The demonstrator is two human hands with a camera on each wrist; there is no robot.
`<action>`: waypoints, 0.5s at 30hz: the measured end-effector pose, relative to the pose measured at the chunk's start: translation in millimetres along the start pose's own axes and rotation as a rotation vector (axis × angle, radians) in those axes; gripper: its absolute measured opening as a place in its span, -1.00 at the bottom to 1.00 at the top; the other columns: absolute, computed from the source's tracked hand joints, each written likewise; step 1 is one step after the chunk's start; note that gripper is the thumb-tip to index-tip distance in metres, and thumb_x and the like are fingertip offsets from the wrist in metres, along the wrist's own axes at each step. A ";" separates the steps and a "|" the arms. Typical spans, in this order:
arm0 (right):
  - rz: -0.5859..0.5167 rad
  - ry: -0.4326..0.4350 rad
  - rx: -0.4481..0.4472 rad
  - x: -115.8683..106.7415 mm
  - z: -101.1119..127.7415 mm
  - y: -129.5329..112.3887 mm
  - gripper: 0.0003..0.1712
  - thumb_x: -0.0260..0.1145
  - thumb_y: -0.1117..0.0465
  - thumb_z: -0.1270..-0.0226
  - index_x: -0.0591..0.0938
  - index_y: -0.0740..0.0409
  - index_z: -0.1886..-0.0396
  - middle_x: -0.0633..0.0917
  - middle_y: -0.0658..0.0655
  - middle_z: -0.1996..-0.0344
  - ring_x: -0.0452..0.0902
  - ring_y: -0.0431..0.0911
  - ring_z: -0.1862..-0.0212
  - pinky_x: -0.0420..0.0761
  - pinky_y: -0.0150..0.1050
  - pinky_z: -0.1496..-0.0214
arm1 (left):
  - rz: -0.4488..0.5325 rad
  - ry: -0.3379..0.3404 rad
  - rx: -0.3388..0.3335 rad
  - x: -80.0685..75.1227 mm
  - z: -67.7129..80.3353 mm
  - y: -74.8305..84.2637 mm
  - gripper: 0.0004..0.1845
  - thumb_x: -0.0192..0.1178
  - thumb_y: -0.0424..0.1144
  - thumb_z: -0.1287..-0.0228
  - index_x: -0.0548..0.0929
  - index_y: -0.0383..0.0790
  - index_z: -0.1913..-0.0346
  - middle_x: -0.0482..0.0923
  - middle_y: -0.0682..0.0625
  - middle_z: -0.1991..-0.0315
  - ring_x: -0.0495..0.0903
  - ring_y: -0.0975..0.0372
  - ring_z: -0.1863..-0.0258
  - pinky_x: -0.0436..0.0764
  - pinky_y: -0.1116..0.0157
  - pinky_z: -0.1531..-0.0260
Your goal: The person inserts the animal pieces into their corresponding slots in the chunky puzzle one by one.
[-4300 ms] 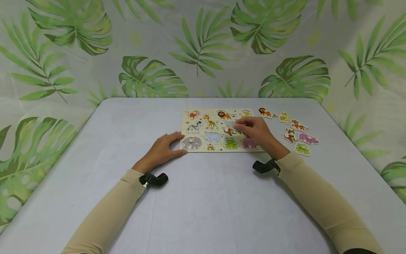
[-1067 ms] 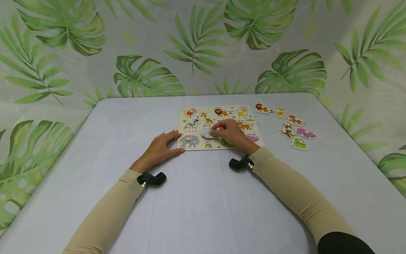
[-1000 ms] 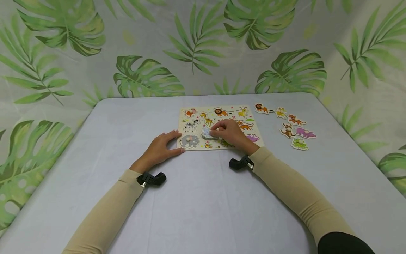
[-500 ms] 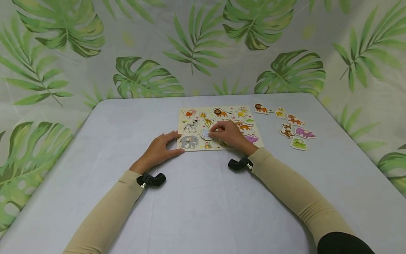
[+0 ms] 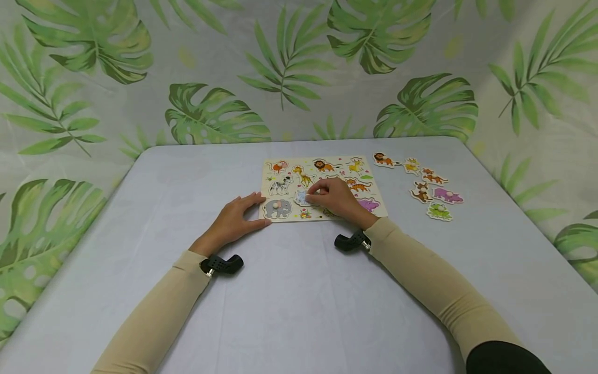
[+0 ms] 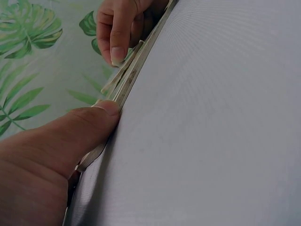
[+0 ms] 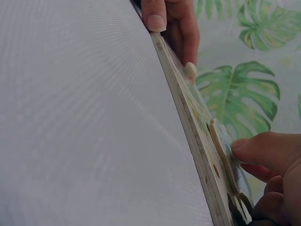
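A wooden animal puzzle board (image 5: 322,217) lies on the table. My right hand (image 5: 337,198) pinches a light-blue animal puzzle piece (image 5: 301,197) over the lower row, beside the grey elephant piece (image 5: 278,209). In the right wrist view, thumb and finger hold that light-blue piece (image 7: 225,149) against the board's face; one end looks slightly raised. Whether it sits in its recess cannot be told. My left hand (image 5: 231,222) rests at the board's near left corner, thumb along the front edge and fingers at the left side, fairly straight. The right palm hides part of the board's middle.
Several loose pieces lie right of the board: a lion (image 5: 385,160), a yellow horned animal (image 5: 412,165), an orange animal (image 5: 434,177), a brown one (image 5: 421,192), a purple hippo (image 5: 447,196) and a green frog (image 5: 439,211). A leaf-print cloth (image 5: 299,72) hangs behind the table.
Since the earliest frame, my right hand has carried the light-blue piece left and nearer, to the lower row. In the last second the piece has gone from tilted to flatter. The left hand stays put.
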State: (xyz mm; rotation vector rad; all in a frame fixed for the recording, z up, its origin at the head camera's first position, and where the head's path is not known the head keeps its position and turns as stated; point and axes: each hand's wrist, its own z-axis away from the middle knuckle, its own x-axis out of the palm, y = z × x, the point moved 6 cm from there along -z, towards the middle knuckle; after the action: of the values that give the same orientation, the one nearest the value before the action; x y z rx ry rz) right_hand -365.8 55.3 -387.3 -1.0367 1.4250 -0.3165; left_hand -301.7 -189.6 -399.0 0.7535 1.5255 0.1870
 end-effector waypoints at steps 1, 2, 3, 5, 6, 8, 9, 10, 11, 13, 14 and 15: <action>0.002 0.003 0.000 0.0 0.0 -0.2 -0.81 0.42 0.03 -0.20 0.75 0.04 0.31 0.31 -0.01 0.76 0.14 -0.13 0.61 0.26 -0.29 0.42 | 0.001 0.000 0.002 -0.3 0.0 0.4 -0.29 0.33 0.11 -0.17 0.45 -0.14 -0.33 0.28 -0.09 -0.41 0.21 0.10 -0.42 0.01 0.11 -0.46; 0.005 0.008 0.001 -0.2 0.0 -0.5 -0.81 0.43 0.03 -0.20 0.75 0.03 0.31 0.31 -0.01 0.76 0.14 -0.13 0.61 0.26 -0.28 0.42 | 0.002 0.001 0.003 -0.6 0.1 0.7 -0.29 0.33 0.11 -0.17 0.45 -0.15 -0.33 0.28 -0.09 -0.41 0.21 0.10 -0.42 0.01 0.11 -0.46; 0.009 0.013 -0.001 -0.5 0.0 -0.9 -0.81 0.43 0.03 -0.20 0.75 0.03 0.31 0.31 -0.01 0.76 0.15 -0.13 0.60 0.25 -0.28 0.42 | 0.004 0.002 0.003 -0.9 0.1 0.9 -0.29 0.33 0.11 -0.17 0.45 -0.15 -0.33 0.28 -0.09 -0.41 0.21 0.10 -0.42 0.01 0.11 -0.46; 0.015 0.019 -0.002 -0.5 0.0 -1.3 -0.81 0.43 0.03 -0.20 0.75 0.03 0.31 0.31 -0.01 0.76 0.15 -0.13 0.60 0.26 -0.28 0.41 | 0.006 0.004 0.003 -1.3 0.2 1.1 -0.28 0.33 0.11 -0.17 0.45 -0.15 -0.33 0.28 -0.09 -0.40 0.21 0.10 -0.42 0.01 0.10 -0.46; 0.014 0.021 -0.002 -0.6 0.1 -1.6 -0.81 0.43 0.03 -0.20 0.75 0.03 0.31 0.31 -0.01 0.76 0.15 -0.13 0.60 0.26 -0.28 0.41 | 0.006 0.005 0.004 -1.4 0.2 1.1 -0.28 0.33 0.10 -0.17 0.45 -0.16 -0.33 0.29 -0.09 -0.40 0.21 0.10 -0.42 0.01 0.10 -0.46; 0.013 0.021 -0.001 -0.3 0.4 -1.9 -0.82 0.43 0.03 -0.20 0.75 0.03 0.32 0.31 -0.01 0.76 0.15 -0.13 0.60 0.27 -0.27 0.40 | 0.004 0.004 0.003 -1.0 0.2 0.7 -0.28 0.34 0.10 -0.17 0.45 -0.15 -0.33 0.29 -0.10 -0.40 0.21 0.10 -0.42 0.01 0.10 -0.46; 0.011 0.021 -0.001 -0.2 0.6 -1.9 -0.82 0.44 0.04 -0.20 0.75 0.03 0.32 0.31 -0.01 0.76 0.15 -0.13 0.60 0.27 -0.27 0.40 | 0.002 0.005 0.004 -0.8 0.1 0.4 -0.29 0.33 0.10 -0.17 0.45 -0.15 -0.33 0.29 -0.09 -0.40 0.21 0.10 -0.42 0.02 0.10 -0.46; 0.010 0.021 -0.001 0.0 0.7 -1.9 -0.82 0.44 0.04 -0.20 0.75 0.03 0.32 0.31 -0.01 0.76 0.15 -0.13 0.60 0.27 -0.27 0.40 | 0.002 0.004 0.005 -0.6 0.1 0.3 -0.29 0.33 0.10 -0.17 0.45 -0.15 -0.33 0.29 -0.10 -0.40 0.21 0.10 -0.42 0.02 0.10 -0.46; 0.008 0.022 -0.001 0.1 0.9 -1.9 -0.83 0.44 0.05 -0.20 0.75 0.03 0.32 0.32 -0.01 0.76 0.15 -0.12 0.61 0.28 -0.27 0.40 | 0.001 0.005 0.006 -0.4 0.0 0.3 -0.29 0.33 0.10 -0.17 0.45 -0.15 -0.33 0.29 -0.09 -0.40 0.21 0.10 -0.41 0.02 0.10 -0.46; 0.005 0.023 -0.001 0.2 1.1 -1.6 -0.84 0.44 0.05 -0.20 0.75 0.03 0.32 0.32 0.00 0.76 0.15 -0.12 0.61 0.28 -0.27 0.40 | 0.001 0.005 0.008 -0.1 0.1 0.1 -0.29 0.33 0.10 -0.17 0.45 -0.15 -0.33 0.29 -0.09 -0.40 0.21 0.10 -0.41 0.02 0.10 -0.46; 0.003 0.023 -0.002 0.2 1.2 -1.5 -0.84 0.44 0.06 -0.20 0.75 0.03 0.32 0.33 0.00 0.76 0.16 -0.12 0.61 0.28 -0.26 0.40 | 0.000 0.005 0.008 -0.1 0.2 0.1 -0.29 0.33 0.10 -0.17 0.45 -0.15 -0.33 0.29 -0.09 -0.40 0.21 0.10 -0.41 0.02 0.10 -0.46; 0.002 0.022 -0.001 0.3 1.2 -1.2 -0.84 0.43 0.06 -0.20 0.75 0.03 0.32 0.33 0.00 0.76 0.16 -0.12 0.61 0.28 -0.26 0.40 | 0.001 0.006 0.009 -0.2 0.2 0.3 -0.29 0.34 0.10 -0.17 0.45 -0.15 -0.32 0.29 -0.09 -0.40 0.21 0.10 -0.41 0.02 0.10 -0.46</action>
State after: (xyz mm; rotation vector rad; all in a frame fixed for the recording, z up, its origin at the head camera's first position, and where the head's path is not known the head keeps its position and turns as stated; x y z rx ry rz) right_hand -364.1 54.9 -386.8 -1.0356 1.4459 -0.3266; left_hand -301.4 -189.5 -398.7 0.7613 1.5327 0.1830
